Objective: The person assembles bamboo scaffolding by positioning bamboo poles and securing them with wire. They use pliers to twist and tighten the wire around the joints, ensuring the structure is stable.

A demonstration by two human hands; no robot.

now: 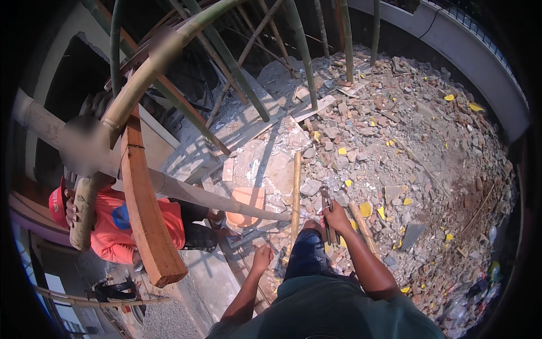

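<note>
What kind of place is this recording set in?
Likely a building or demolition site: rubble covers the ground, bamboo poles form scaffolding, and the right hand holds pincers.

An outdoor building site seen from above in strong sunlight. Broken brick and concrete rubble (395,141) covers the ground from the centre out to three o'clock, dotted with yellow fragments (366,209). Bamboo scaffold poles (299,51) rise at twelve o'clock and cast thin shadows on a grey concrete slab (237,127). A pale curved wall (480,62) runs along at two o'clock. A reddish timber beam (144,209) hangs at nine o'clock.
</note>
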